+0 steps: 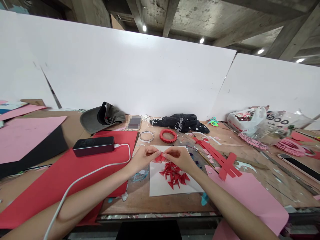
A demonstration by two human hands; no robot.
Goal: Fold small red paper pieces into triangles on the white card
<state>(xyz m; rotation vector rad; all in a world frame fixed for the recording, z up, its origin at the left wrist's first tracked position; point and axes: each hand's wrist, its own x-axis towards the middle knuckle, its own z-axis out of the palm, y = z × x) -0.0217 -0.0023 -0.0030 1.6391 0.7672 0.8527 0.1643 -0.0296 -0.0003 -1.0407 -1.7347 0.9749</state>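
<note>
Both my left hand (147,156) and my right hand (178,156) pinch one small piece of red paper (159,158) between thumbs and fingers, just above a white sheet (157,185). My fingers hide part of its shape. Below my right hand, a loose pile of folded red paper pieces (175,175) lies on that sheet. Beyond my hands sits a red ring of joined folded paper (168,136), with a white tape roll (146,136) to its left.
Red paper (90,176) with a black power bank (93,146) and white cable lies left. Red paper strips (215,153) and pink paper (252,193) lie right. A cap (102,118), dark cloth (181,122), plastic bags (247,120) and a phone (300,166) are farther around.
</note>
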